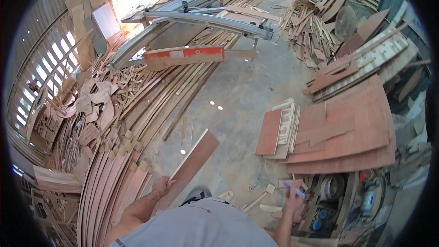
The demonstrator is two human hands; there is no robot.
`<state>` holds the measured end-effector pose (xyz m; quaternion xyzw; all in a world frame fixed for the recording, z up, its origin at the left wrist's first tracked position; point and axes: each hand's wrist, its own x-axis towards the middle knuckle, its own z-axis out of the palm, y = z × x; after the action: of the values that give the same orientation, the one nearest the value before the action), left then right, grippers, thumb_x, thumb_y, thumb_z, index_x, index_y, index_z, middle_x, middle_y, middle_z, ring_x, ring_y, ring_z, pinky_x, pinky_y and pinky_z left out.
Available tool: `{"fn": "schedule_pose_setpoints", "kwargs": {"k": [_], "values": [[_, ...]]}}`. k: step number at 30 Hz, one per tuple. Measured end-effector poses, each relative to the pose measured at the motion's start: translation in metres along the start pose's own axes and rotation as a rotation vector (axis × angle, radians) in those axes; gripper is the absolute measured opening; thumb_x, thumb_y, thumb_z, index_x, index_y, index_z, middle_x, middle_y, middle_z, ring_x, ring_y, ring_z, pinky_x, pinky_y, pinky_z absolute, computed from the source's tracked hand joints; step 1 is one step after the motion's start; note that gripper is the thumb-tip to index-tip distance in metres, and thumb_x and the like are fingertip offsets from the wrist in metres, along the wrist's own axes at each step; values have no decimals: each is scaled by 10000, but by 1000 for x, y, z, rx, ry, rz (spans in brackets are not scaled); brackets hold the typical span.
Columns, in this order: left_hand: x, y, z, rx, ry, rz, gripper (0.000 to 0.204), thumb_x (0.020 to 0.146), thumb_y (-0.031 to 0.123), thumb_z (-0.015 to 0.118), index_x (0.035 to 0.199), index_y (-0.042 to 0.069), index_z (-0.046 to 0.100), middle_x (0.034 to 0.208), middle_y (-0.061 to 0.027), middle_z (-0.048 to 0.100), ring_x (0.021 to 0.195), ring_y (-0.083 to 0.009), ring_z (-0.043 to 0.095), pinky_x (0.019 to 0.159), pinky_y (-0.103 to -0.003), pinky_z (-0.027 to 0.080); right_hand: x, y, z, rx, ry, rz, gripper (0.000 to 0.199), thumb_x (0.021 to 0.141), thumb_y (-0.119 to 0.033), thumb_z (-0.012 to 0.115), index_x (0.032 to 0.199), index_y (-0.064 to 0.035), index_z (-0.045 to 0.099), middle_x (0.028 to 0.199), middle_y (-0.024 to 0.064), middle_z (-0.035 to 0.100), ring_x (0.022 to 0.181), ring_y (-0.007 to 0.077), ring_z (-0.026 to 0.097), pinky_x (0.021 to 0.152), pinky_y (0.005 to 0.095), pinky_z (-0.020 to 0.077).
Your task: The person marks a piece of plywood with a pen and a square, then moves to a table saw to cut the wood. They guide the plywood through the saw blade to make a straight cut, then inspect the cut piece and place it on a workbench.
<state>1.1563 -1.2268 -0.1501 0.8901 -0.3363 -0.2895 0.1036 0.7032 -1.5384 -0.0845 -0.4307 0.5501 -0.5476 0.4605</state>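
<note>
Fingers of the left hand [162, 186] grip 1 long reddish-brown plywood strip [194, 160] pointing toward 1 o'clock, while the right hand [291, 200] clasps a blue marker [295, 190].

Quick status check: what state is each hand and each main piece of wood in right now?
Left hand: gripping the plank's near end.
Plank: held, tilted up off the floor.
Right hand: closed on a blue pen.
Blue pen: held, tip pointing up-left.
Plywood sheets: stacked flat on the floor.
</note>
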Motion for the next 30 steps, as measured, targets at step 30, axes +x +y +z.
{"fn": "schedule_pose_setpoints", "kwargs": {"k": [30], "values": [[900, 1084, -219, -572, 235, 1048, 258, 896, 278, 662, 932, 22, 660, 768, -145, 609, 705, -326, 622, 639, -409, 497, 1128, -139, 486, 129, 413, -466, 210, 1013, -243, 525, 1028, -39, 572, 906, 87, 582, 809, 185, 583, 699, 291, 500]]}}
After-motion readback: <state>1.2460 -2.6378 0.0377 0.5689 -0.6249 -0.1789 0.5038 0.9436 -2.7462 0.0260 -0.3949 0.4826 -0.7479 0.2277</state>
